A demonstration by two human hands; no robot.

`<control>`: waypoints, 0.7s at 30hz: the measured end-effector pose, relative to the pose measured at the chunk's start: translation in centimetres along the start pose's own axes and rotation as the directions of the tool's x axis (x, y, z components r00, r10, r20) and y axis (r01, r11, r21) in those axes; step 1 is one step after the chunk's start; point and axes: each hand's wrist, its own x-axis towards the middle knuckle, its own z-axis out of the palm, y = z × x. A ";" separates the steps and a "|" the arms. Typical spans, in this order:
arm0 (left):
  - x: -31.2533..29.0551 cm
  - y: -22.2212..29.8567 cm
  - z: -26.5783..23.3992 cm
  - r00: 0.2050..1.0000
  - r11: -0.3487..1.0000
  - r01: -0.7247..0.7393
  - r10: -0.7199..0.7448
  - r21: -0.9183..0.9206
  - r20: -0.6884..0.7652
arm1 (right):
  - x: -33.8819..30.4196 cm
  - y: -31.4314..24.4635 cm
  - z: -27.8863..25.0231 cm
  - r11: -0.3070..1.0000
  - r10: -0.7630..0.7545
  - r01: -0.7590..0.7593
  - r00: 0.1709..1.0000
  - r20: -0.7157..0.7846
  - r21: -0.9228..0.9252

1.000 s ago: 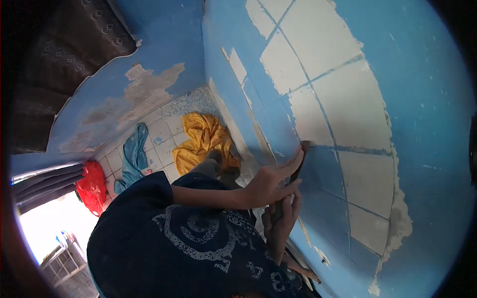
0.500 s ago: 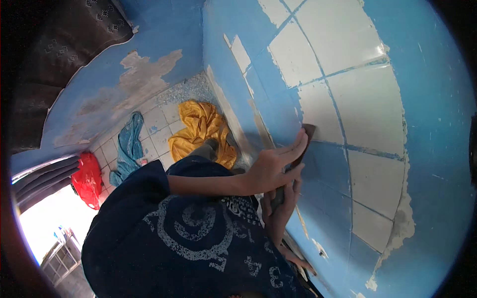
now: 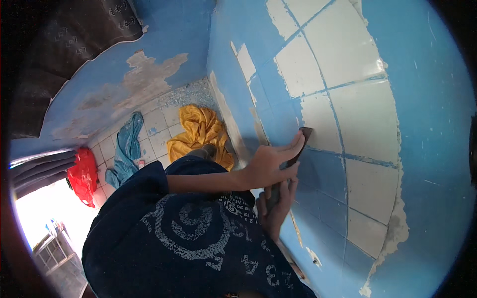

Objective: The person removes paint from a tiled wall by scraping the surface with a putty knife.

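I hold a scraper with a rusty brown blade [image 3: 300, 149] up against the tiled wall. My left hand [image 3: 268, 168] is closed around the blade part, its fingers stretched along the metal toward the edge. Lower down, my right hand [image 3: 282, 211] is wrapped round the dark handle [image 3: 272, 198]. The blade's edge meets the wall where blue paint [image 3: 283, 116] borders a bare white tile [image 3: 318, 119]. Several more white tiles are exposed above and to the right, with ragged paint edges and blue left in the joints. My left hand hides part of the blade.
A yellow cloth or sack [image 3: 198, 129] lies crumpled on the tiled floor by my foot. Left of it are a blue-green cloth [image 3: 128, 141] and a red bag-like thing [image 3: 83, 174]. Paint flakes [image 3: 186, 94] litter the corner. A dark curtain [image 3: 59, 64] hangs upper left; a bright doorway is below.
The view has shifted slightly. The scraper's blade has moved a little and turned, so less of its broad edge shows. Both hands keep their hold on it.
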 end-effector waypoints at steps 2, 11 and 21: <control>-0.1 0.0 -0.1 1.000 1.000 0.014 -0.013 -0.010 0.025 | 0.4 1.2 -0.8 0.865 -0.283 0.296 0.955 0.093 -0.406; 0.4 -0.4 -0.3 0.998 0.995 0.058 -0.058 -0.084 0.012 | 0.2 -0.2 2.6 0.998 -0.021 0.012 0.990 -0.143 -0.058; 1.3 -0.4 -1.2 0.991 0.988 0.119 -0.124 -0.097 -0.043 | 1.9 -0.4 2.6 1.000 0.018 -0.017 0.999 0.036 -0.007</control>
